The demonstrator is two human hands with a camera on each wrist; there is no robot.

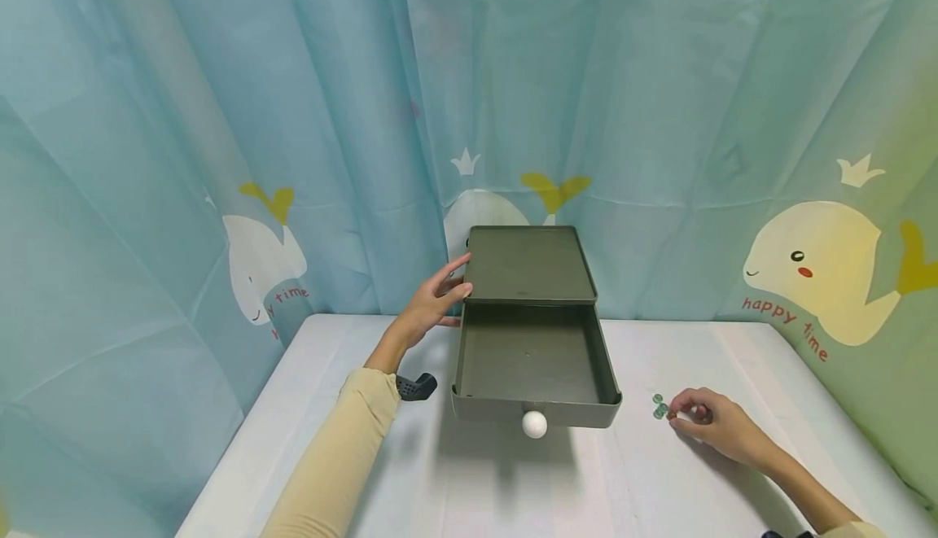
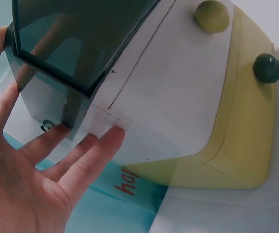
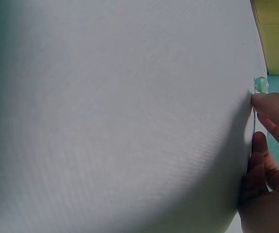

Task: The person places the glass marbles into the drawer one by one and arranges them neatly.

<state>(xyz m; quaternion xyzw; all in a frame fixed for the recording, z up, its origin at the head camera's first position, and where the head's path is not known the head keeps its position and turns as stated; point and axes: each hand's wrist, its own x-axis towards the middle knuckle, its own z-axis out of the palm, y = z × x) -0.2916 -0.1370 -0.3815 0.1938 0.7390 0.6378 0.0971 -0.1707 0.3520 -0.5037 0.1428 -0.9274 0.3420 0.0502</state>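
Note:
In the head view a small drawer cabinet (image 1: 531,265) stands with its dark green top drawer (image 1: 528,355) pulled out by its white knob side; nothing lies in the drawer. My left hand (image 1: 432,303) touches the cabinet's left side with spread fingers, and the left wrist view shows those fingertips (image 2: 113,138) against the wall. Low on the right, my right hand (image 1: 721,424) has its thumb and index fingertips bent close together at a cluster of green glass gems (image 1: 658,406). One gem (image 3: 261,84) shows just past the fingertips; whether anything is pinched is hidden.
Below the top drawer are a white drawer (image 2: 173,82) with a yellow knob and a yellow drawer (image 2: 249,111) with a dark green knob. A white table (image 1: 506,481) carries everything. A blue-green curtain (image 1: 659,155) with whale prints hangs behind and beside it.

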